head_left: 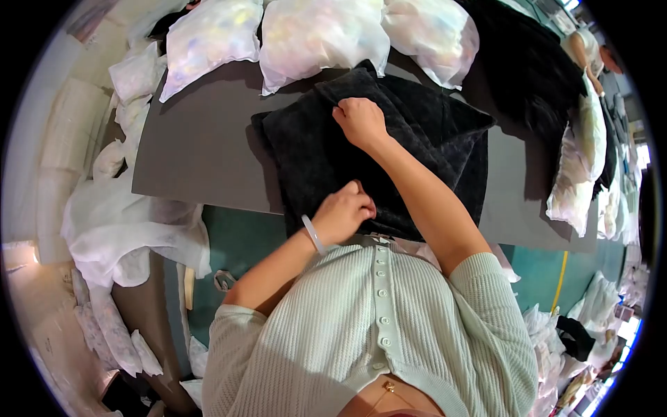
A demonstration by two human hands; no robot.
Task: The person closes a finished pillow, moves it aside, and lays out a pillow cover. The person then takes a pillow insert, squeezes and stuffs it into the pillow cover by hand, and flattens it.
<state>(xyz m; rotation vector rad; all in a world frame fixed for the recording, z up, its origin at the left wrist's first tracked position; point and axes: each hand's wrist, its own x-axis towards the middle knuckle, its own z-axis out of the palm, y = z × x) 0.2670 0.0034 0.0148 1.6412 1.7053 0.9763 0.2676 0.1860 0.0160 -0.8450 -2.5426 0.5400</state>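
Note:
A black plush cover [313, 156], roughly square with pointed corners and folds on its right side, lies across the grey table in front of me. My right hand [361, 121] is closed on its upper middle part, the fingers curled into the cloth. Nearer my body, my left hand [342, 212], with a pale bracelet at the wrist, is also closed. Its fingers pinch at the cover's near edge, and the fingertips are partly hidden.
Along the table's far side sit several stuffed white pillows [323, 35]. Black furry fabric [521, 76] is heaped at the back right, beside another white pillow [577, 167]. White cloth [132, 222] hangs left of the grey table [201, 153]. A co-worker's arm [583, 59] shows far right.

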